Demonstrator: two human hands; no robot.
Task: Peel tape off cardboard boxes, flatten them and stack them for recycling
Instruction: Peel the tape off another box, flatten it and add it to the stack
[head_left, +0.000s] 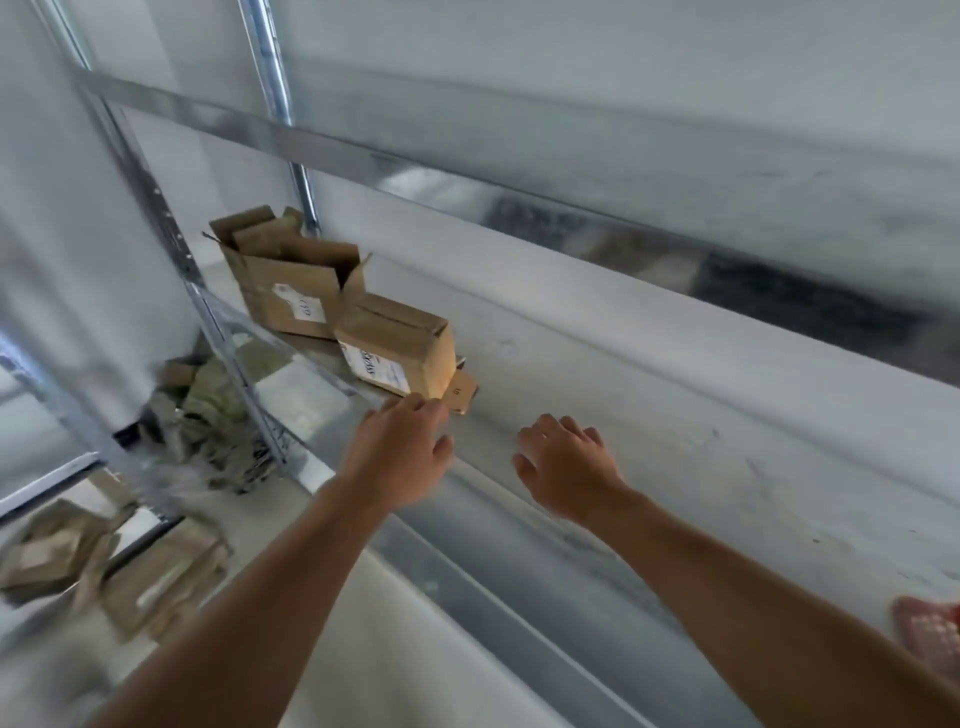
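Two cardboard boxes stand on a metal shelf (597, 395). The nearer small box (402, 348) is closed and carries a white label. Behind it the larger box (291, 283) has its flaps open and also bears a label. My left hand (400, 452) reaches toward the small box, its fingertips just below the box's near corner, fingers apart and holding nothing. My right hand (566, 467) hovers over the bare shelf to the right of the box, fingers spread, empty. Flattened cardboard (119, 566) lies on the floor at lower left.
A metal shelf post (171, 228) and a wire lower shelf stand at the left, with a crumpled heap of packing material (213, 415) below. An upper shelf beam (467, 171) crosses overhead. A pink object (930, 629) lies at the shelf's right end.
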